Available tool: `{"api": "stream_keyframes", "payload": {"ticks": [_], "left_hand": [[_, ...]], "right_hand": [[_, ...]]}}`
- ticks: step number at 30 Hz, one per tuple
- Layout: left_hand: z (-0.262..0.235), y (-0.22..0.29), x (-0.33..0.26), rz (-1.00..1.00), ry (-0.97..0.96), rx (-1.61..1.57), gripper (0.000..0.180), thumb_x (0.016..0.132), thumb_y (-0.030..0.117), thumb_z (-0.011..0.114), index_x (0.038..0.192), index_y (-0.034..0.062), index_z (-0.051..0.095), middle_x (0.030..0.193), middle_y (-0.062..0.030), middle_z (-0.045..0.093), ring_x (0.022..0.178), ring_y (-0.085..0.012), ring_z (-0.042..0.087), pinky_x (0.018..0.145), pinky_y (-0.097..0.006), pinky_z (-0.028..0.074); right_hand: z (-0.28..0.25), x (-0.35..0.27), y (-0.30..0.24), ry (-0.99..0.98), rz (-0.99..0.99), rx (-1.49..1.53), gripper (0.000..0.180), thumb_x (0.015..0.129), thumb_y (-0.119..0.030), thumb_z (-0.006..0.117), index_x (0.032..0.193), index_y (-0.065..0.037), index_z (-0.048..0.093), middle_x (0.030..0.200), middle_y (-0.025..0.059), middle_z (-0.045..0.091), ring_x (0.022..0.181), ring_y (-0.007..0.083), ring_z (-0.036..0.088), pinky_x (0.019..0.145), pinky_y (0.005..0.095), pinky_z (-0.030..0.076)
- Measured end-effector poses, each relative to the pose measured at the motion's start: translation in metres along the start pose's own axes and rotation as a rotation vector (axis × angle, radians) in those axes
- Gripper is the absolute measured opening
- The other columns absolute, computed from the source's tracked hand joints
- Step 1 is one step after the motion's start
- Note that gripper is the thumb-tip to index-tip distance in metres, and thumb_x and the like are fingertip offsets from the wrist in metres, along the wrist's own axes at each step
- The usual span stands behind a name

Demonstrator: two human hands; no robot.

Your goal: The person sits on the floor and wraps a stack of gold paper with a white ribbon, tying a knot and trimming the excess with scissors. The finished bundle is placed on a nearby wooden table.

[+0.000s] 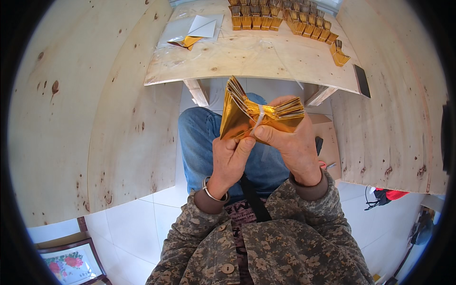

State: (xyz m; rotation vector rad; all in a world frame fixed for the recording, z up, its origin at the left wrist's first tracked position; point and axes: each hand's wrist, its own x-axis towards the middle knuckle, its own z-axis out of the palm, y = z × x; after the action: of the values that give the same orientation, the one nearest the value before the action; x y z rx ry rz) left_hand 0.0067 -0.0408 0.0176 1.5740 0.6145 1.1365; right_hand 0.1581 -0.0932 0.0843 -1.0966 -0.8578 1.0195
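Note:
Above my lap I hold a bundle of gold foil paper (237,116), pinched in at its waist so that both ends fan out. A narrow pale strip (260,115) runs around the waist. My left hand (231,154) grips the lower edge of the left fan, its thumb near the strip. My right hand (292,142) is wrapped round the right fan, with the thumb pressed by the strip and the fingers mostly hidden behind the foil. Both hands are closed on the bundle.
Several similar gold bundles (256,21) stand in rows on the far wooden table (228,61), with one bundle (339,54) apart at right. White paper (203,26) and gold sheets (186,42) lie at left. A dark flat object (362,80) sits at the right edge. Wooden panels flank me.

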Motion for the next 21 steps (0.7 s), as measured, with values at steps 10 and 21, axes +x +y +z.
{"api": "stream_keyframes", "payload": {"ticks": [10,21], "left_hand": [[0.0057,0.003,0.002,0.027,0.053,-0.038,0.041,0.1,0.026,0.068,0.074,-0.0048,0.063,0.056,-0.0031,0.049,0.051,-0.0087,0.043,0.047,-0.029,0.034],[0.0103,0.0029,0.0016,0.048,0.118,0.007,0.046,0.1,0.023,0.068,0.066,-0.003,0.053,0.053,-0.0033,0.042,0.05,-0.0108,0.037,0.047,-0.031,0.03]], "right_hand": [[0.0024,0.0004,0.0009,0.042,-0.006,0.003,0.044,0.084,-0.002,0.082,0.118,0.002,0.054,0.105,0.0127,0.071,0.096,0.0168,0.071,0.083,0.0287,0.06],[0.0041,0.0008,0.0002,0.058,-0.006,-0.039,0.044,0.083,-0.003,0.083,0.116,0.002,0.054,0.104,0.0114,0.07,0.094,0.0149,0.07,0.082,0.027,0.059]]}}
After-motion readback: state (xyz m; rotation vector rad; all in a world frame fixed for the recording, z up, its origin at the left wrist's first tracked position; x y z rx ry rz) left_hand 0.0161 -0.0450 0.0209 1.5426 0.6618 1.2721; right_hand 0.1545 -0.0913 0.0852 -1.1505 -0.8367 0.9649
